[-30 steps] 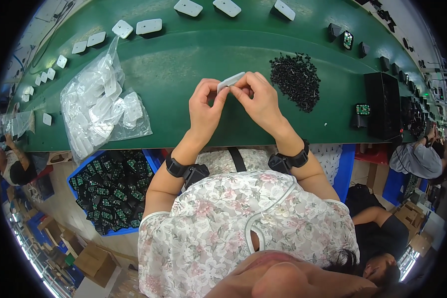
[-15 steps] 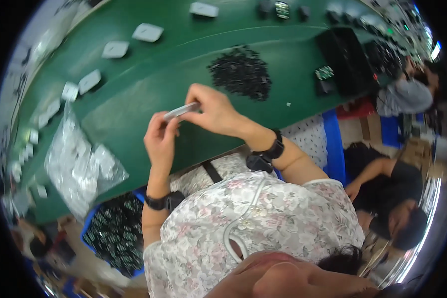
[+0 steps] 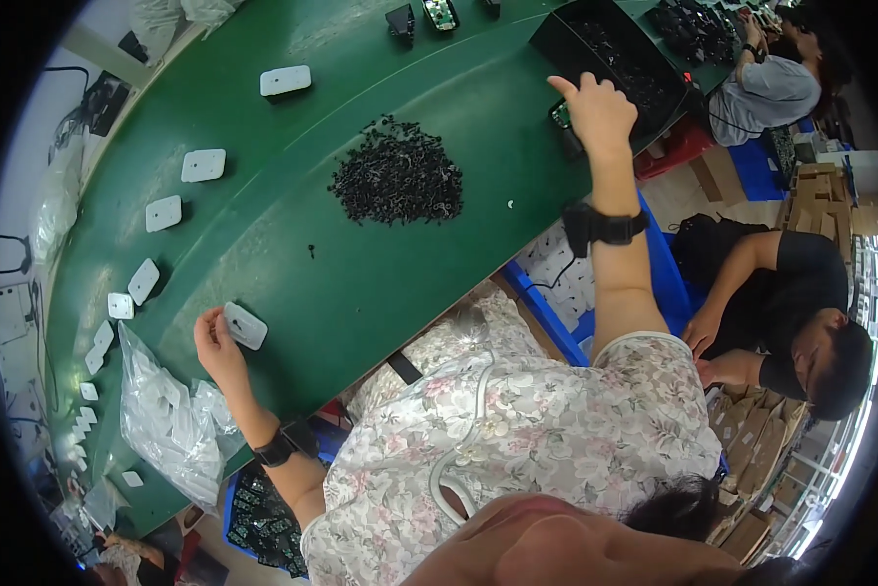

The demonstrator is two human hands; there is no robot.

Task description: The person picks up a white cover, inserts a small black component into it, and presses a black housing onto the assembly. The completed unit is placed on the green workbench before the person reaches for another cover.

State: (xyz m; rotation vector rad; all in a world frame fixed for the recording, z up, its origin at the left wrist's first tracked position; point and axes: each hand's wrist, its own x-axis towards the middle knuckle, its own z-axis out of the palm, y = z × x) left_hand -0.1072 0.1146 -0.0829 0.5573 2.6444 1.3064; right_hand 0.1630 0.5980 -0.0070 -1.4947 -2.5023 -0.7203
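Note:
My left hand [image 3: 221, 344] grips the edge of a white plastic cover [image 3: 248, 330], a rounded rectangle with a dark slot, low over the green table. Over at the right, my right hand [image 3: 601, 115] is open with the thumb spread away from the fingers. It hovers beside a black housing with a green circuit board [image 3: 560, 114], partly hidden under the hand; I see nothing held in it. Between my hands lies a pile of small black parts [image 3: 397, 176], and one loose black part [image 3: 311, 251] sits to its left.
White covers [image 3: 204, 165] are spaced along the far and left side of the green table [image 3: 380, 283]. A clear plastic bag [image 3: 170, 420] holds white pieces at the left. A black bin [image 3: 610, 49] stands far right. Blue crates [image 3: 546, 313] flank me; a person [image 3: 781, 293] sits at right.
My hands, together on the white cover before, have come apart. The left has gone lower left with the cover, the right has reached far right to the circuit-board housing. The view has shifted.

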